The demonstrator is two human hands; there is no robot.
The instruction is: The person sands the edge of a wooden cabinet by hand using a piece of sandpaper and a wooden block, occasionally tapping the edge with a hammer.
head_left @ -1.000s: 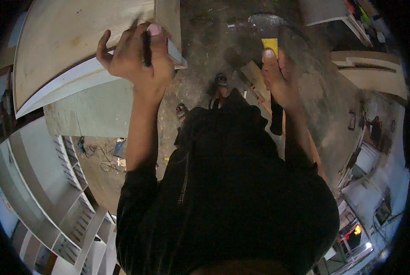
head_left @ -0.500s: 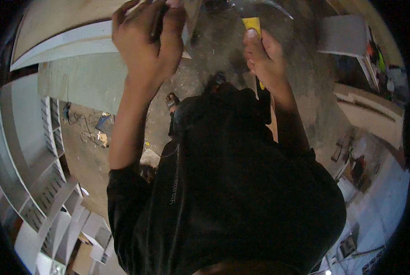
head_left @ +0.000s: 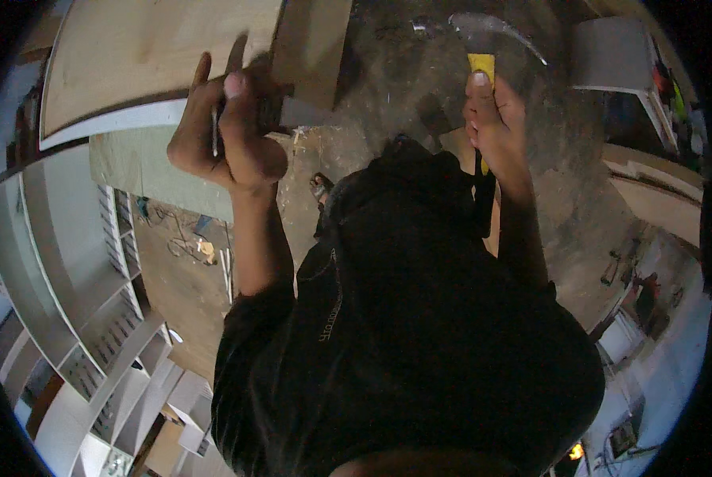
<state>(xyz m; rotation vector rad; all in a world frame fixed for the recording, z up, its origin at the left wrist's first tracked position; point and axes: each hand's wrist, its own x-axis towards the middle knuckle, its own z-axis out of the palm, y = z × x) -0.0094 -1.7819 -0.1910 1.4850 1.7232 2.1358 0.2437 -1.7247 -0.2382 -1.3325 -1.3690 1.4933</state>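
Note:
My right hand [head_left: 495, 119] is closed round the yellow and black handle of a claw hammer [head_left: 481, 63]. The thumb lies along the yellow part, and the curved metal head points away from me, above the floor. Over the near edge of a light wooden panel [head_left: 149, 56], my left hand [head_left: 232, 135] is turned with its fingers partly curled and one or two stretched out. A thin shiny sliver [head_left: 215, 131] shows between its thumb and palm; its kind is too blurred to tell. The hammer and the panel are apart.
A pale green board [head_left: 157, 163] lies below the panel's white edge. White shelving units [head_left: 62, 230] stand at the left. To the right are a grey box-like piece [head_left: 614, 56] and stacked boards [head_left: 650, 191]. Cables and scraps [head_left: 185, 238] lie on the floor.
My left hand has come back toward me and its fingers have opened somewhat. The right hand with the hammer appears farther right and slightly nearer. The whole view has shifted a little.

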